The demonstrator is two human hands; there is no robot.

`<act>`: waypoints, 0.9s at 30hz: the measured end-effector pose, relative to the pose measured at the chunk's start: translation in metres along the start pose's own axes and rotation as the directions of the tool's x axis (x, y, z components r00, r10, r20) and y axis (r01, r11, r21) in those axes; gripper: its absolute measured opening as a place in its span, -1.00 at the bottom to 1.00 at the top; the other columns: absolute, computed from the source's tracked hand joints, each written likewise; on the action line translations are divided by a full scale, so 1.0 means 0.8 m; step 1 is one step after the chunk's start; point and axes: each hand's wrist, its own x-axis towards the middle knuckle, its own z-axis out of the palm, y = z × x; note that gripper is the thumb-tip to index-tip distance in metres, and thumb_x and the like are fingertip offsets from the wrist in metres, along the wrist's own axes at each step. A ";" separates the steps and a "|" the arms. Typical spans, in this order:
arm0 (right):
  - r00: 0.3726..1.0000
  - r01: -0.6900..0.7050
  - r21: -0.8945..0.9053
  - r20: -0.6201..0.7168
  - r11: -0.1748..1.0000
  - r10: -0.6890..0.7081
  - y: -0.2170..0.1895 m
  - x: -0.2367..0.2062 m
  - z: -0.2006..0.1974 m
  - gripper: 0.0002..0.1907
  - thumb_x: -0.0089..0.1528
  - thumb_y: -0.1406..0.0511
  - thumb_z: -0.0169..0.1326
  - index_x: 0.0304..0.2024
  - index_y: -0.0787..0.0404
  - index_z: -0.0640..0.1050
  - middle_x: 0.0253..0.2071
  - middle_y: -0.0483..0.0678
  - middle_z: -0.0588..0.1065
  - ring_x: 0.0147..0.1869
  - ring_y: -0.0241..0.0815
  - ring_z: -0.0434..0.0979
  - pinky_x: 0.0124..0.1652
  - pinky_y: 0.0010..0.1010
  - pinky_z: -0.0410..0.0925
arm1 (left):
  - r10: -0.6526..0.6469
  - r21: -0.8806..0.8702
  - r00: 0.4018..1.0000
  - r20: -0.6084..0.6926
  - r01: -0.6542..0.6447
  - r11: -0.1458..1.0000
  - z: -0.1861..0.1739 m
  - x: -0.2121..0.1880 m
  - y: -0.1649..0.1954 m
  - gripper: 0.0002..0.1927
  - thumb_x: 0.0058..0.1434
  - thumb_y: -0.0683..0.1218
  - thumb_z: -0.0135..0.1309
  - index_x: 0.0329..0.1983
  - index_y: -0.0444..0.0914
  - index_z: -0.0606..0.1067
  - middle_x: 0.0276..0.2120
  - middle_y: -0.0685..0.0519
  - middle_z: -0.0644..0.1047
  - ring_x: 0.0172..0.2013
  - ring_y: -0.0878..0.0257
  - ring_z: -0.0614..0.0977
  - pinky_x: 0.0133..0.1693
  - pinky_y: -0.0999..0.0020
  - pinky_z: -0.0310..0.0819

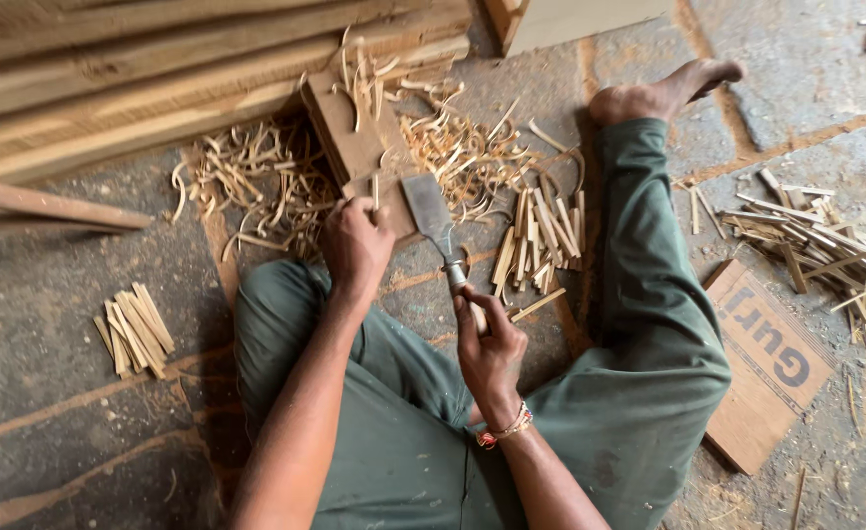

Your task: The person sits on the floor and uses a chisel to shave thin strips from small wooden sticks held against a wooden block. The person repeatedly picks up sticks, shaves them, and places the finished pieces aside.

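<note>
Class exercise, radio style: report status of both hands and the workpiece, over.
Left hand pinching thin wood stick upright on wooden block. Right hand gripping broad chisel, blade beside stick. Shavings around block, nothing blocking.

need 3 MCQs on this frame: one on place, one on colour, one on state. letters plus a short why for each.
1. Where does the small bundle of cut wooden sticks lie?
A. On the person's left, apart on the floor
B. On the wooden block
C. On the cardboard sheet

2. What colour are the person's trousers?
A. Blue
B. Green
C. Black

3. What is the right hand doing?
A. Resting open on the floor
B. Closed on the handle of the flat metal chisel
C. Picking up shavings

Answers:
1 A: the bundle sits alone on the grey floor beside the left knee.
2 B: both legs are in green cloth.
3 B: its grip wraps the handle, with the blade pointing at the brown wooden block, where the left hand pinches a thin wooden stick upright.
</note>
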 end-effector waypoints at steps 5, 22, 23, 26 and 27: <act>1.000 -0.015 -0.022 0.017 1.000 0.016 -0.001 0.003 -0.008 -0.86 0.31 0.26 0.18 -0.13 0.17 0.64 -0.78 -0.09 0.41 -0.74 -0.45 0.30 -0.70 -0.43 0.04 | 0.121 -0.235 0.990 -0.077 -0.136 0.962 -0.014 -0.032 -0.003 -0.81 0.37 -0.02 0.11 -0.23 -0.26 0.56 -0.37 0.00 0.55 -0.37 0.15 0.57 -0.30 0.18 0.43; 0.989 0.094 -0.068 0.117 0.993 -0.085 -0.007 -0.007 -0.021 -0.81 0.33 0.21 0.13 -0.06 0.12 0.60 -0.59 -0.04 0.59 -0.67 -0.30 0.55 -0.70 -0.39 0.28 | 0.345 -0.325 0.826 -0.445 -0.508 0.797 -0.105 -0.127 0.057 -0.86 0.53 -0.12 -0.01 0.01 -0.29 0.49 -0.11 -0.02 0.59 -0.08 0.10 0.67 -0.06 0.27 0.59; 0.989 0.099 -0.057 0.120 0.993 -0.092 -0.008 -0.006 -0.020 -0.81 0.33 0.20 0.12 -0.05 0.11 0.59 -0.57 -0.03 0.60 -0.66 -0.26 0.58 -0.69 -0.37 0.30 | 0.277 -0.334 0.848 -0.451 -0.448 0.829 -0.114 -0.125 0.042 -0.88 0.51 -0.13 0.01 -0.02 -0.28 0.49 -0.16 -0.01 0.60 -0.13 0.14 0.67 -0.11 0.29 0.58; 0.984 0.177 -0.103 0.018 0.979 -0.176 -0.009 -0.007 -0.015 -0.79 0.32 0.16 0.18 -0.06 0.08 0.59 -0.52 0.09 0.57 -0.53 0.00 0.60 -0.55 -0.25 0.36 | 0.026 -0.216 0.855 -0.518 -0.160 0.963 -0.155 -0.129 -0.036 -0.83 0.46 -0.14 0.08 0.02 -0.34 0.50 -0.22 -0.07 0.61 -0.23 0.15 0.66 -0.17 0.29 0.55; 0.990 0.133 -0.122 0.051 0.984 -0.128 -0.008 -0.008 -0.014 -0.78 0.31 0.15 0.18 -0.06 0.07 0.59 -0.54 0.09 0.56 -0.54 0.03 0.59 -0.54 -0.21 0.36 | -0.066 -0.262 0.846 -0.529 -0.089 0.961 -0.169 -0.129 -0.069 -0.83 0.44 -0.12 0.12 -0.03 -0.33 0.52 -0.27 -0.05 0.63 -0.27 0.17 0.67 -0.20 0.32 0.55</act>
